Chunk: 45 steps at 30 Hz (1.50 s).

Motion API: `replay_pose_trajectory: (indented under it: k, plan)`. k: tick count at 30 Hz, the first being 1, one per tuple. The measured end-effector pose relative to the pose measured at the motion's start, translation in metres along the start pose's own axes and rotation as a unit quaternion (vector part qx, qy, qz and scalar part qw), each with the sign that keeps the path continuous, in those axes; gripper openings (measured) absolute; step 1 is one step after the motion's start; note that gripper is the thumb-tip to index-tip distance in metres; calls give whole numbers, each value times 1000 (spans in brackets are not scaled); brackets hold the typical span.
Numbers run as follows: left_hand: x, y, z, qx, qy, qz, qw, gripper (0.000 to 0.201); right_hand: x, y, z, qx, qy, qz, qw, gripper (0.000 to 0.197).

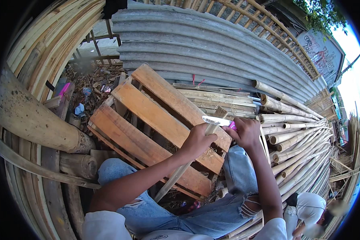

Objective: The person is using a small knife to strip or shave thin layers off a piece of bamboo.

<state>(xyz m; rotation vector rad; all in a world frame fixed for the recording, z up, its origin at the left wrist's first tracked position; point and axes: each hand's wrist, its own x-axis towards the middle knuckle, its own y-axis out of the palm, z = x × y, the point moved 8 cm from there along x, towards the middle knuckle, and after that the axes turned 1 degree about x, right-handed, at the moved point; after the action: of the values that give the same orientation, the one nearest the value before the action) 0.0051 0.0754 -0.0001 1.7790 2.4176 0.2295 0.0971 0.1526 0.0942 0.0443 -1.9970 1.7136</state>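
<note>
My left hand [199,142] is closed round a flat bamboo strip [173,182] that slants from between my knees up past my fingers. My right hand [247,133] grips the pink handle of a knife [217,121]. Its pale blade points left and lies across the upper part of the strip, just above my left hand; whether the edge bites into it I cannot tell. Beneath both hands stands a low slatted wooden platform [148,116], with a few thin shavings on its right end. My knees in torn jeans are on either side of the strip.
A stack of bamboo poles [292,136] lies at the right. A corrugated metal sheet [196,44] closes off the far side. Split bamboo and a thick pole [36,116] crowd the left. Dry leaves and litter [86,92] cover ground there. Another person [308,208] bends over at lower right.
</note>
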Motion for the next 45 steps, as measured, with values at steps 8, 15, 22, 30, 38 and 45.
replay_pose_trajectory:
  k: [8, 15, 22, 30, 38, 45]
  plan:
    - [-6, -4, 3, -160, -90, 110, 977, 15, -163, -119, -231, 333, 535, -451, 632, 56]
    - [-7, 16, 10, -249, -130, 223, 934, 18, -37, -40, -72, 299, 286, -73, 907, 49]
    - [-9, 18, 9, -260, -153, 260, 917, 17, -2, -28, 29, 71, 96, 66, 991, 51]
    - [-6, 16, 12, -230, -161, 205, 938, 5, 3, -15, 23, 24, 72, 64, 995, 55]
    - [-6, 26, 13, -201, -136, 188, 952, 18, -20, -44, -107, 313, 383, -126, 860, 53]
    - [-7, 7, 6, -158, -117, 112, 974, 10, 4, -27, 13, 133, 72, 79, 985, 52]
